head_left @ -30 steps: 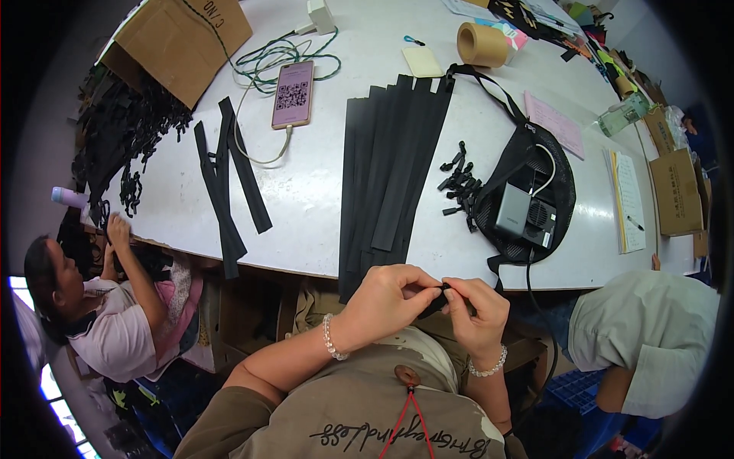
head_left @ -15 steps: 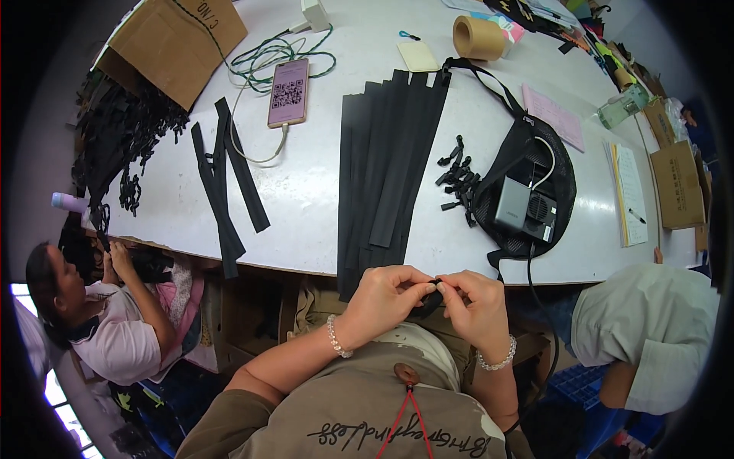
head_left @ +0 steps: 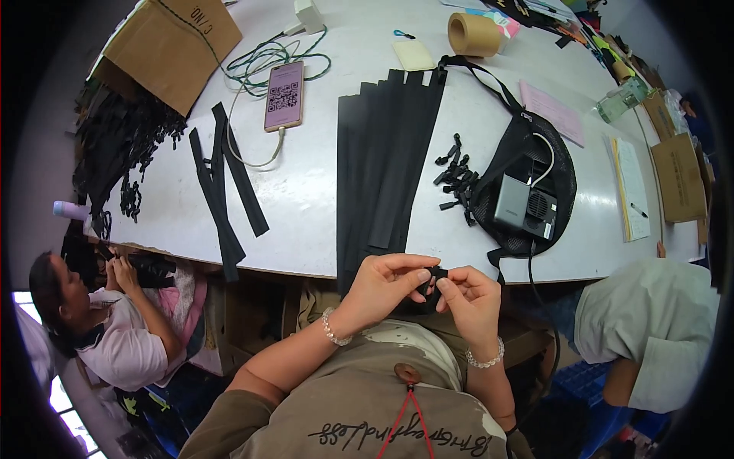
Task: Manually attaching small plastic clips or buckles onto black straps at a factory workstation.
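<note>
In front of my belly, just off the table's near edge, my left hand [head_left: 381, 289] and my right hand [head_left: 471, 304] meet with their fingertips close together. Both pinch a small black piece [head_left: 436, 273], which looks like a zipper slider on the end of a black strip; the fingers hide much of it. Beyond the left hand lies a fanned stack of long black strips [head_left: 376, 164], like zipper tape, hanging over the edge. Small black zipper pulls [head_left: 458, 182] lie in a loose heap to its right.
A black mesh bag [head_left: 554, 164] with a power bank [head_left: 511, 200] lies at right. Left are crossed black strips [head_left: 216, 199], a cabled phone [head_left: 284, 96] and a carton [head_left: 172, 50] over a black heap. A tape roll [head_left: 474, 35] stands far back. People sit on both sides.
My fingertips have turned the small black piece and lifted slightly, so more of it shows between them. My right hand has shifted a little. The co-worker at left has lowered their hands slightly.
</note>
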